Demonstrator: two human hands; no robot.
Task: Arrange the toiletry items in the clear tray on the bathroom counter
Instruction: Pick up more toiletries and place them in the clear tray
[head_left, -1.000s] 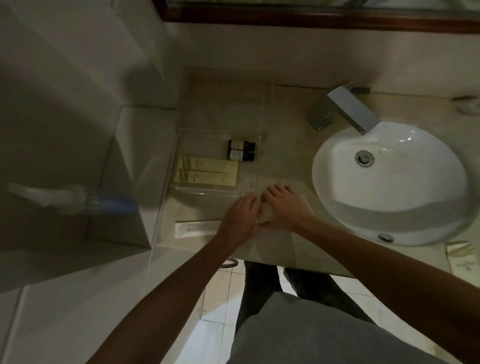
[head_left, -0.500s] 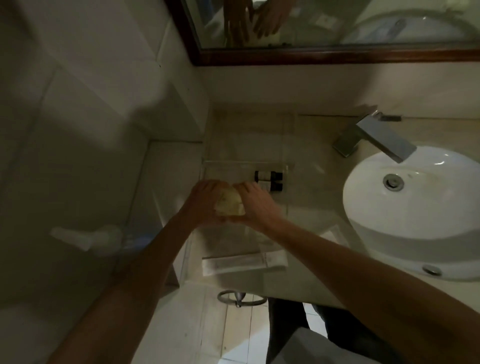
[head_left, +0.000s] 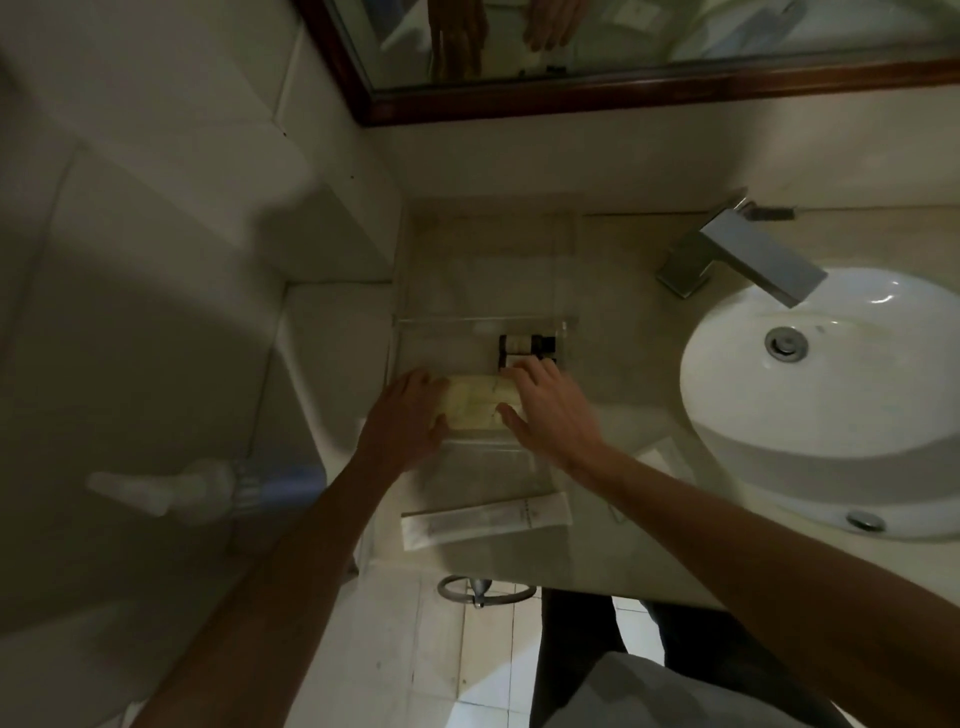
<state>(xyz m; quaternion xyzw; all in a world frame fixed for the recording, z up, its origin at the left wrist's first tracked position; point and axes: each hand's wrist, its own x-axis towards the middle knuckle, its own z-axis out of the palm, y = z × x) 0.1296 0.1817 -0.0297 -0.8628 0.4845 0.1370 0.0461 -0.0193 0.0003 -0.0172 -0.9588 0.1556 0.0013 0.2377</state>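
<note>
Pressed yellow packets (head_left: 475, 408) between left hand (head_left: 408, 422) and right hand (head_left: 549, 410), grips loose, inside clear tray (head_left: 483, 323).

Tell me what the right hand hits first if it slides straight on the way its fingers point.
Likely the small dark bottles: the right hand points at them, fingertips almost touching, though depth is unclear.

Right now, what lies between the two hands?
In the head view, pale yellow packets lie between the left hand and the right hand, inside the clear tray.
</note>
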